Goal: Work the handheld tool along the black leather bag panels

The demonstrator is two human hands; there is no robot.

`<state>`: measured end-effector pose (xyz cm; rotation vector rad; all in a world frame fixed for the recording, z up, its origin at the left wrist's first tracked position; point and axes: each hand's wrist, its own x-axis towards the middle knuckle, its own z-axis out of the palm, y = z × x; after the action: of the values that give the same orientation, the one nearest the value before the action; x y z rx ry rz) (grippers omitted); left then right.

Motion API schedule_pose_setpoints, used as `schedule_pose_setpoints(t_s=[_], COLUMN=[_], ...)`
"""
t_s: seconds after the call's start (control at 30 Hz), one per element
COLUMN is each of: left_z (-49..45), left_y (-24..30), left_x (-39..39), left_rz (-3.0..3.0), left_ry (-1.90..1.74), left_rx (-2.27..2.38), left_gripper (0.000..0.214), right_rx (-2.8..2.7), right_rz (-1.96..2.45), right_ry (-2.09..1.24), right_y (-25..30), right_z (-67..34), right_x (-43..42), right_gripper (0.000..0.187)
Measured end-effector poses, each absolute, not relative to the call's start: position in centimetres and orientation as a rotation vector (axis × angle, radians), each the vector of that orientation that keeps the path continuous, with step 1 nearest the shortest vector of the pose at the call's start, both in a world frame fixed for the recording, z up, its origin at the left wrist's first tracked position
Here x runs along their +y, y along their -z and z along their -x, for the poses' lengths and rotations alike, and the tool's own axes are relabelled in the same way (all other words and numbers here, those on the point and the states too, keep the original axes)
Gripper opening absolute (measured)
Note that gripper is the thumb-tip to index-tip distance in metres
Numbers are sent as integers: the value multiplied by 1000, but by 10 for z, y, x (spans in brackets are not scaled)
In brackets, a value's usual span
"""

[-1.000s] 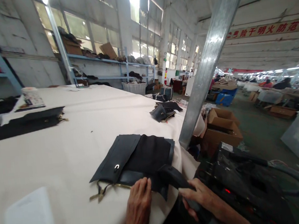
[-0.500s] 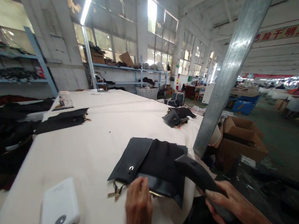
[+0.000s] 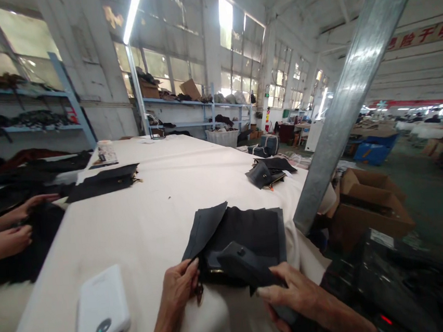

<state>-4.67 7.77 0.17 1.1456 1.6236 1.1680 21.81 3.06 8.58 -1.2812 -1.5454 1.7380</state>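
Note:
A stack of black leather bag panels [image 3: 247,231] lies at the near right edge of a white-covered table [image 3: 144,220]. My left hand [image 3: 180,287] pinches the near left corner of the top panel, by a gold zipper, and lifts its flap. My right hand [image 3: 297,297] grips a small black leather piece [image 3: 247,265] and holds it over the near edge of the stack.
A white power bank [image 3: 100,313] lies near left. More black pieces lie at the table's right edge [image 3: 267,171] and far left [image 3: 103,181]. Another person's hands [image 3: 12,228] work black material at left. A slanted metal post [image 3: 351,91] and cardboard boxes [image 3: 370,206] stand right.
My right hand brought the black piece up from below the table edge onto the stack. My left hand moved from pressing the panel to pinching and lifting its corner. The other person's hands came into view.

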Motion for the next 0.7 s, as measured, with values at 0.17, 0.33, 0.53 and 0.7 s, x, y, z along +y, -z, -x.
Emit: schedule_pose_setpoints(t_s=[0.17,0.33,0.53,0.7], left_z=[43,39,33,32], left_y=[1,-2,-4,-6], left_x=[77,73,64,54], left_rz=[-995,-971,-1282,-1290], left_ry=[-1236,-1239,-1144,-1404], left_rx=[1484,1436,1587,2017], left_gripper=[44,44,35,44], right_rx=[-1534,-1510,-1546,-1530], right_rz=[1257,1236,1216,1232], right_ry=[-1790,-1829,-1647,-1599], right_y=[-85,-75,-76,-77], right_z=[-202,-184,-179,-214], right_x=[43,57,76,71], right_gripper=[42,40,45,41])
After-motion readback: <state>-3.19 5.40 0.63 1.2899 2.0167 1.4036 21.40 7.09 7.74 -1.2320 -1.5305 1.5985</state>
